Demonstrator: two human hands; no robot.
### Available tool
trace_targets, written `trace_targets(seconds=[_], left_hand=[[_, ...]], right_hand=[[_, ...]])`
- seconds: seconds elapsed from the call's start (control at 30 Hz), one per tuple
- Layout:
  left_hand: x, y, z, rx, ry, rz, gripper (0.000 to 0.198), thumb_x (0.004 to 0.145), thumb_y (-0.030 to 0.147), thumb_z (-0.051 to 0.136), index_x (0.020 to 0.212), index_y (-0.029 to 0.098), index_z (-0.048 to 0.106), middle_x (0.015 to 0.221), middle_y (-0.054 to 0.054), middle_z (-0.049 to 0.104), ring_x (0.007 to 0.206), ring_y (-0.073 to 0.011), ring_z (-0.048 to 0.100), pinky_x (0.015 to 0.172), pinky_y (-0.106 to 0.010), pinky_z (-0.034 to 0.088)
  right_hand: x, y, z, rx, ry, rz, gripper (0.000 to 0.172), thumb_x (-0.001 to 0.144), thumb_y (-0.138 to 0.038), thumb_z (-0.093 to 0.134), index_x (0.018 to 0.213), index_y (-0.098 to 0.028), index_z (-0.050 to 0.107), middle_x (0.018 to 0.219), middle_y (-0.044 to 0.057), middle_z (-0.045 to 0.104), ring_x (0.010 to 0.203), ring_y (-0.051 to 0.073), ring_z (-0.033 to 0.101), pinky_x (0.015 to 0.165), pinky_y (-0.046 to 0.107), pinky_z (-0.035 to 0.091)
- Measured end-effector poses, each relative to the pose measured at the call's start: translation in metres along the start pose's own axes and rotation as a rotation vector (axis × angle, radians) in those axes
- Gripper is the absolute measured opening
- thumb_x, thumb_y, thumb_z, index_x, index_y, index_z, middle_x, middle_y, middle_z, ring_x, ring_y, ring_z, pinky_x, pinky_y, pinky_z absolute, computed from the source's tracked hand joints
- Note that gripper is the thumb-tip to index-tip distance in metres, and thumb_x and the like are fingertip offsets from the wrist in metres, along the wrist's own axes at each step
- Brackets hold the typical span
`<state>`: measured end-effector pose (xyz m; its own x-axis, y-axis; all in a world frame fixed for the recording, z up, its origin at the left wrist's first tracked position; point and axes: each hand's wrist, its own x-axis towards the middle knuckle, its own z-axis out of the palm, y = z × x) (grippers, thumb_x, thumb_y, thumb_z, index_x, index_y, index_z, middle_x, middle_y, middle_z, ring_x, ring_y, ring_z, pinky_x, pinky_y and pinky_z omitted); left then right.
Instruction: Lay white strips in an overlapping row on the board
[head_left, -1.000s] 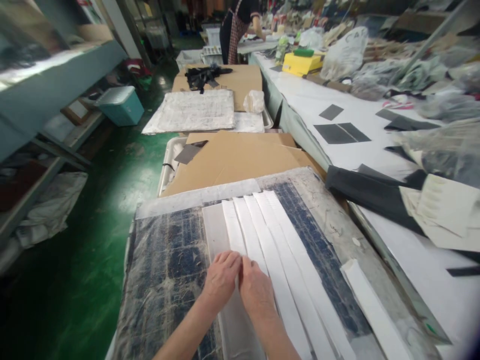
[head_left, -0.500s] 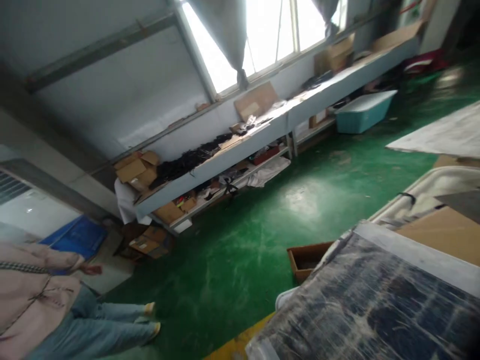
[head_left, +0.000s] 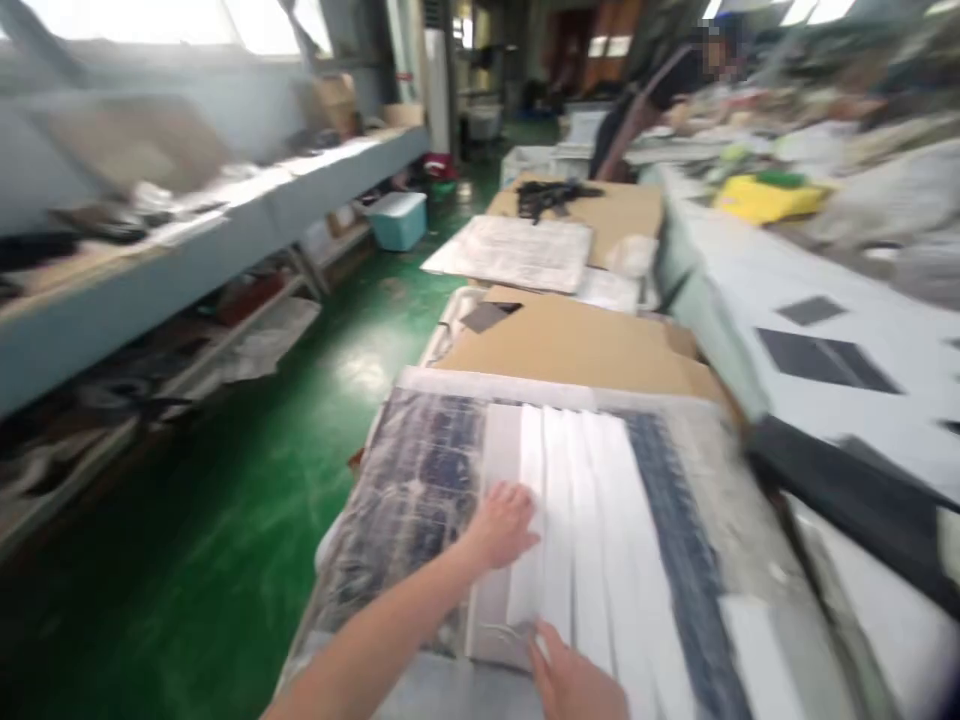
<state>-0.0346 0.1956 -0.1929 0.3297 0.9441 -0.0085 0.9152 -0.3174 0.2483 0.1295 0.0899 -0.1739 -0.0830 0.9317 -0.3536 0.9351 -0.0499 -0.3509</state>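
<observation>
**White strips point(head_left: 592, 520) side by side on a worn work board point(head_left: 427, 470)**

From my end of the feed, the green floor point(head_left: 225, 580) spreads across the lower left, and a white-topped table point(head_left: 750, 265) runs along the right. Between them I have the board, its cover patched dark blue and grey, with a cardboard sheet point(head_left: 570, 335) beyond its far edge. The strips lie lengthwise on it, just right of a pale grey strip point(head_left: 501, 440). I see the left hand point(head_left: 504, 525) palm down, fingers loosely spread, across the pale grey strip and the leftmost white one. The right hand point(head_left: 574, 685) is partly cut off at the bottom; its fingertips are at that white strip's near end (blur softens everything), and I cannot tell whether they grip it.
</observation>
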Motion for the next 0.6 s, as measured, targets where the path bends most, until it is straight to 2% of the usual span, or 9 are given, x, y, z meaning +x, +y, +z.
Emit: trace_targets(seconds=[0.07,0.17,0.37,0.5,0.6], left_hand=[[0.005,-0.009,0.012,-0.034,0.016,0.036,0.044,0.085,0.038,0.066,0.121,0.013,0.056,0.132,-0.017,0.059,0.125,-0.0314,0.051,0.111,-0.051,0.033],[0.004,-0.016,0.016,-0.039,0.018,0.061,0.045,0.084,0.035,0.068,0.122,0.017,0.053,0.133,-0.013,0.057,0.125,-0.0297,0.05,0.11,-0.048,0.032],[0.001,-0.015,0.012,-0.012,-0.002,0.071,0.047,0.084,0.034,0.068,0.124,0.017,0.05,0.133,-0.013,0.056,0.123,-0.0302,0.05,0.108,-0.049,0.032],[0.002,-0.013,0.011,-0.036,0.0,0.093,0.044,0.087,0.031,0.064,0.126,0.017,0.052,0.135,-0.016,0.056,0.124,-0.0337,0.049,0.108,-0.054,0.031],[-0.005,-0.007,0.007,-0.075,0.013,0.099,0.036,0.09,0.024,0.056,0.125,0.02,0.053,0.133,-0.014,0.057,0.123,-0.0316,0.051,0.107,-0.052,0.034]], right_hand=[[-0.019,0.02,0.007,-0.132,-0.058,-0.111,0.015,0.091,-0.025,0.054,0.097,-0.029,0.067,0.07,0.002,0.075,0.066,0.023,0.072,0.056,0.028,0.046],[-0.044,0.033,0.018,-0.22,-0.074,-0.132,0.021,0.094,-0.016,0.048,0.1,-0.026,0.065,0.078,0.003,0.076,0.068,0.023,0.074,0.053,0.026,0.043],[-0.077,0.05,0.023,-0.13,-0.066,-0.08,0.018,0.095,-0.016,0.048,0.097,-0.025,0.064,0.079,0.001,0.074,0.072,0.022,0.074,0.053,0.027,0.042],[-0.086,0.056,0.023,-0.077,-0.059,-0.058,0.019,0.096,-0.019,0.045,0.101,-0.024,0.063,0.082,0.001,0.074,0.074,0.022,0.074,0.053,0.027,0.041],[-0.088,0.056,0.02,-0.055,-0.048,-0.039,0.02,0.096,-0.02,0.044,0.102,-0.024,0.063,0.082,0.001,0.074,0.073,0.022,0.074,0.053,0.028,0.041]])
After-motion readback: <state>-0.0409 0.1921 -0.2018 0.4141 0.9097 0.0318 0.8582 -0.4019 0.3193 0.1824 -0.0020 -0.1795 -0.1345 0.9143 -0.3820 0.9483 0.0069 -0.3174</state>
